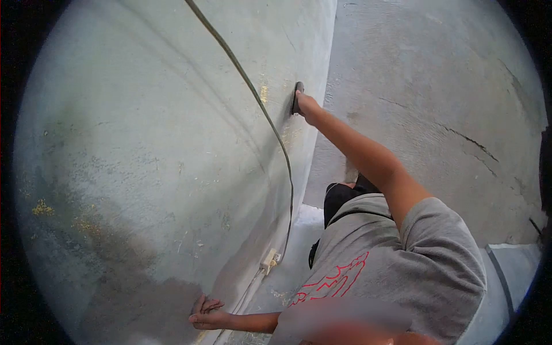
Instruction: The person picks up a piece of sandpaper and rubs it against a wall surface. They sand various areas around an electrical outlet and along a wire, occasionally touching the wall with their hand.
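My right hand (307, 107) is stretched up to the pale green-grey wall (190, 109), its fingers wrapped round a dark, flat, elongated hand tool (298, 95). That tool is seen nearly edge-on, close against the wall near the corner. Low on the left, my left hand (208, 315) is by a dark damp patch (149, 307) of the same wall. Its fingers are partly curled, apart from one another and smeared grey-brown.
A cable (253, 86) hangs across the wall down to a white socket box (268, 260) near its foot. Thin white wiring (244, 299) runs on from there. The grey surface beyond the corner has a long crack (468, 140). A slab-like ledge (514, 267) lies at the right.
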A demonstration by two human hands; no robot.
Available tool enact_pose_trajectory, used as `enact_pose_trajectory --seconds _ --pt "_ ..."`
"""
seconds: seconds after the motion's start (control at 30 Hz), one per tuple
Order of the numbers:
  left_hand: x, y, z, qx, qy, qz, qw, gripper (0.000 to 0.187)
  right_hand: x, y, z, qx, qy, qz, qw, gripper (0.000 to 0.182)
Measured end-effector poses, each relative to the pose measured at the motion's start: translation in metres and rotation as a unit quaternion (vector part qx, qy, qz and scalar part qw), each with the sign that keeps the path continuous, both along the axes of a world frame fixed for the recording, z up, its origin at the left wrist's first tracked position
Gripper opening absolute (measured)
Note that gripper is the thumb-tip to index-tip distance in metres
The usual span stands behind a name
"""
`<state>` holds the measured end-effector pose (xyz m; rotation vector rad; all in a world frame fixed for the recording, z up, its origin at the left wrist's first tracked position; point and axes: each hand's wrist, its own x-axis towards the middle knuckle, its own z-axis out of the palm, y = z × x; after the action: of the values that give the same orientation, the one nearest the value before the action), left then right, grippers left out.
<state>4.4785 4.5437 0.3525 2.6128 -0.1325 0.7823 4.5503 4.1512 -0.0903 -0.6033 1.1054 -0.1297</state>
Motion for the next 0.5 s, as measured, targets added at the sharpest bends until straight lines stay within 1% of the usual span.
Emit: enact_pose_trajectory --seconds 0.07,0.1,0.17,0.23,0.27,0.3,0.37,0.43,0.5 --pt "0.002 -0.007 -0.002 -0.007 -0.027 0.017 0.999 0.085 -0.006 0.026 -0.007 -0.024 -0.004 0.004 1.0 0.057" --pt "0.001 -0.007 -0.001 -0.008 -0.027 0.016 0.999 0.085 -0.01 0.049 -0.017 -0.044 -0.009 0.009 0.999 0.057" --pt "0.001 -0.004 0.0 0.021 -0.018 -0.007 1.0 0.084 -0.02 0.104 -0.044 -0.036 -0.013 0.046 0.998 0.059" --pt "0.002 0.0 -0.001 0.005 -0.02 0.0 1.0 0.084 -0.038 0.146 -0.035 0.056 -0.076 0.112 0.989 0.06" --pt "0.002 0.002 -0.002 -0.013 -0.022 0.007 1.0 0.083 -0.045 0.156 -0.015 0.071 -0.071 0.104 0.989 0.058" --pt "0.002 0.001 -0.001 -0.012 -0.023 0.009 1.0 0.083 -0.049 0.16 0.005 0.087 -0.067 0.097 0.989 0.056" --pt "0.001 -0.002 -0.001 0.001 -0.023 0.004 1.0 0.083 -0.04 0.164 -0.029 0.079 -0.07 0.106 0.989 0.055" --pt "0.0 -0.01 0.0 -0.008 -0.02 0.007 1.0 0.084 -0.021 0.141 -0.066 -0.008 -0.091 0.047 0.995 0.056" --pt "-0.001 -0.006 0.0 -0.022 -0.018 0.009 1.0 0.084 -0.009 0.09 -0.056 -0.003 -0.093 -0.024 0.995 0.05"
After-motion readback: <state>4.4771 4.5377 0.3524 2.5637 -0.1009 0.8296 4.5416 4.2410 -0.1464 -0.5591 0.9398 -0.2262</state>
